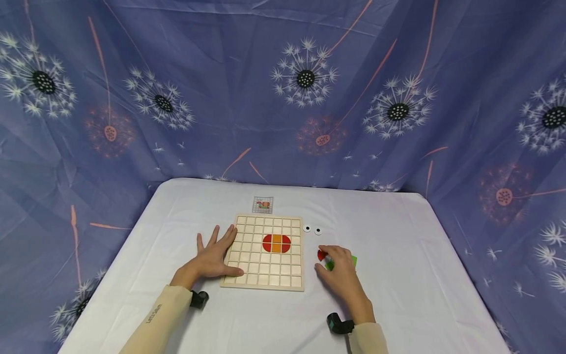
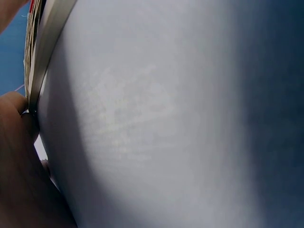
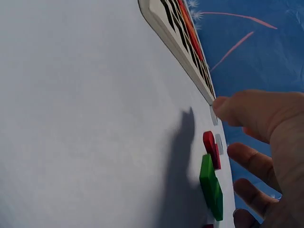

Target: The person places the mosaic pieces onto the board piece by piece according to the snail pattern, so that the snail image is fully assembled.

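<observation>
My left hand [image 1: 212, 259] lies spread along the left side of a wooden grid board [image 1: 265, 286], its thumb over the lower left corner. In the left wrist view the hand [image 2: 16, 156] shows at the board's edge. On the board, red rounded pieces [image 1: 267, 243] flank orange squares [image 1: 276, 239] to form an oval. My right hand [image 1: 340, 273] hovers right of the board, thumb and fingers apart, over loose pieces. Beneath it show a red piece [image 1: 321, 255] and green pieces [image 1: 329, 265], partly hidden by the hand. Those green pieces [image 3: 207, 175] lie below its fingers in the right wrist view.
Two white discs with black centres [image 1: 318, 231] lie beside the board's upper right corner. A small picture card [image 1: 263, 204] with a printed grid lies behind the board. The white tablecloth [image 1: 389, 221] ends at a blue dandelion-patterned curtain [image 1: 239, 113].
</observation>
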`<move>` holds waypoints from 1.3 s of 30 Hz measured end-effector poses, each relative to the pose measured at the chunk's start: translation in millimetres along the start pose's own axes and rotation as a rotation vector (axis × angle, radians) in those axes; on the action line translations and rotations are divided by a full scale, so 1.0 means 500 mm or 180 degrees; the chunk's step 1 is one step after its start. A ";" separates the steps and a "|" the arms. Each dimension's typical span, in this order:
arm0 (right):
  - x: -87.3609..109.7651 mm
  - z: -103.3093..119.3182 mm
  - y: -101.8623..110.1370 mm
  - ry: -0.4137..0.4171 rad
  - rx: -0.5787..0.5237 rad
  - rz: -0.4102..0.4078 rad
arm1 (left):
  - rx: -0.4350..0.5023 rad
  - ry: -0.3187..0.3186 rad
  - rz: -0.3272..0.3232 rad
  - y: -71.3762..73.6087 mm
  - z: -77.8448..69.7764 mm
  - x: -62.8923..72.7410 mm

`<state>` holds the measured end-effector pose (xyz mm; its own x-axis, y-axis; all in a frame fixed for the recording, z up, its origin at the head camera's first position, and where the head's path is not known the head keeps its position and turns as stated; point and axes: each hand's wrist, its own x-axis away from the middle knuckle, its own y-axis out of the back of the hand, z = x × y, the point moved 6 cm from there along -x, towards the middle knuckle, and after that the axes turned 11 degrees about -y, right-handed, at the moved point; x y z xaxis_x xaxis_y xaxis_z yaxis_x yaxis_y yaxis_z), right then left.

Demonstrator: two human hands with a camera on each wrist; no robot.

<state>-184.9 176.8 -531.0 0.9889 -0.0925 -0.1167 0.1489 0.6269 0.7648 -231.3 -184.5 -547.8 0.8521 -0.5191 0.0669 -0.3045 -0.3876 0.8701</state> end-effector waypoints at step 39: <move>-0.072 0.023 -0.028 0.0102 0.0620 -0.0025 | 0.0030 -0.0007 -0.0010 0.000 -0.001 0.002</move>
<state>-222.6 162.4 -530.0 0.9875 -0.0701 -0.1410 0.1574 0.4645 0.8715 -230.4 -184.6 -547.5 0.8521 -0.5195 0.0630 -0.3057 -0.3964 0.8657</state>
